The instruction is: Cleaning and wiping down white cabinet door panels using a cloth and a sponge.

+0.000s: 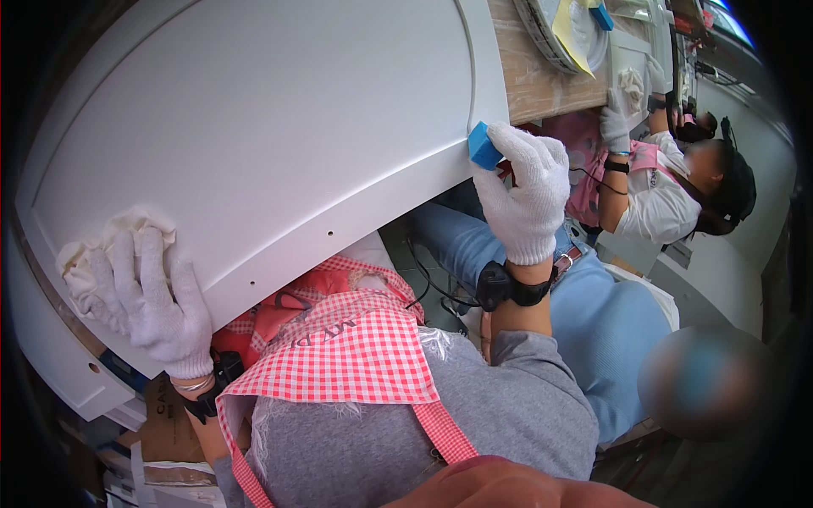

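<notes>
A large white panel with a raised border lies in front of me, small holes along its near edge. My left hand, in a white knit glove, rests near the panel's left end with its fingers over a crumpled off-white cloth pressed to the surface. At the panel's right corner my right hand, gloved likewise, pinches a blue block, which looks like a sanding sponge. One face of the block is against the panel's edge. The fingertips behind it are partly hidden.
Another white panel sits below on the left, above cardboard. At the upper right is a wooden table with a round tray and another blue block. Co-workers are close on the right, one with gloved hands on a white piece.
</notes>
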Available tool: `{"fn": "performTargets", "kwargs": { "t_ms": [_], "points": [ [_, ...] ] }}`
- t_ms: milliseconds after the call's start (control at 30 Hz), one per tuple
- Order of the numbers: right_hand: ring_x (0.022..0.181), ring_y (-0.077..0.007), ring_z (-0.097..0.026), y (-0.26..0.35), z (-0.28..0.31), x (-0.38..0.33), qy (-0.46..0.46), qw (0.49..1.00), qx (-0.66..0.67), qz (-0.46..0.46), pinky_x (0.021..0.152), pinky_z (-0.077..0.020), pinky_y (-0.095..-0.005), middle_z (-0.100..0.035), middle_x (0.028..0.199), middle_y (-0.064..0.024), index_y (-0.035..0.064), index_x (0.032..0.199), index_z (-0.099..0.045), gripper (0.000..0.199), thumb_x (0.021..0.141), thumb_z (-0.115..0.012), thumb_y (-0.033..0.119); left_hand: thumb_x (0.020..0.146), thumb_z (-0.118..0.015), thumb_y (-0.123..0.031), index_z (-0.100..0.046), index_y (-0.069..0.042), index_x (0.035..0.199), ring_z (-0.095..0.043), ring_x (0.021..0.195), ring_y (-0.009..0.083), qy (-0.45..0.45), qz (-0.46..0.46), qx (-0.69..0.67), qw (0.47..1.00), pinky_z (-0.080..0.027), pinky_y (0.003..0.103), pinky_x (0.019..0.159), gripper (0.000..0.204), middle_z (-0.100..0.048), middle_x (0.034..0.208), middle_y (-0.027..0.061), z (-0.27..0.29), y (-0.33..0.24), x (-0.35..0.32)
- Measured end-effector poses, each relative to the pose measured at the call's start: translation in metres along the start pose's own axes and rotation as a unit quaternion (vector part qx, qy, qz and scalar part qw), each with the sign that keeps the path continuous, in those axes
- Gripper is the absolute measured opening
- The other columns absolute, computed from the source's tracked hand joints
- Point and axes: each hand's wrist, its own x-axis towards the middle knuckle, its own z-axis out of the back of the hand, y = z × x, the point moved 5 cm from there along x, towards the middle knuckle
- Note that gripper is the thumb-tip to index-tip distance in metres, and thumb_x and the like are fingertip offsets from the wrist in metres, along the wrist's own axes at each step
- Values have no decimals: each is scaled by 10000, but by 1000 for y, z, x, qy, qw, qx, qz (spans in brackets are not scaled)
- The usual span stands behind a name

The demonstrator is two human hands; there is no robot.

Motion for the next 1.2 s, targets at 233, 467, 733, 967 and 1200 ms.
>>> {"fn": "performTargets", "kwargs": {
  "t_ms": [233,467,733,967,1200],
  "points": [
    [904,-279,-685,6,-1,4,4,1000,7,7,894,-496,-403,-789,1096,-57,127,1121,-765,441,699,-854,37,838,-748,-172,-758,-145,1184,-523,1405,354,6,1,13,1000,-248,535,1209,348,-681,1330,45,0,-3,1],
    [900,-277,-686,1,4,4,-17,1000,-2,-12,880,-496,-401,-787,1082,-54,132,1106,-761,426,696,-854,64,938,-783,-162,-751,-144,1354,-486,1495,391,19,2,15,1000,-259,555,1274,419,-642,1509,97,0,1,-3],
    [847,-288,-669,12,5,12,-10,1000,14,-9,835,-481,-405,-770,1007,-37,136,1087,-728,409,696,-813,52,936,-770,-149,-756,-121,1331,-465,1512,377,-18,-2,-2,1000,-233,544,1280,397,-638,1519,93,2,-2,-6],
    [884,-286,-675,4,8,8,-41,998,-6,-40,838,-487,-423,-765,1016,-33,146,1075,-721,398,689,-801,89,892,-751,-120,-758,-87,1294,-470,1492,433,-7,-19,30,999,-312,593,1227,404,-618,1522,134,-2,-3,-6],
    [892,-286,-675,2,6,2,-43,998,4,-54,843,-487,-433,-753,1029,-32,157,1086,-719,406,691,-800,108,933,-730,-160,-758,-99,1299,-453,1500,426,-7,-16,51,999,-250,619,1251,371,-603,1528,139,-4,0,-14]
  ]
}}
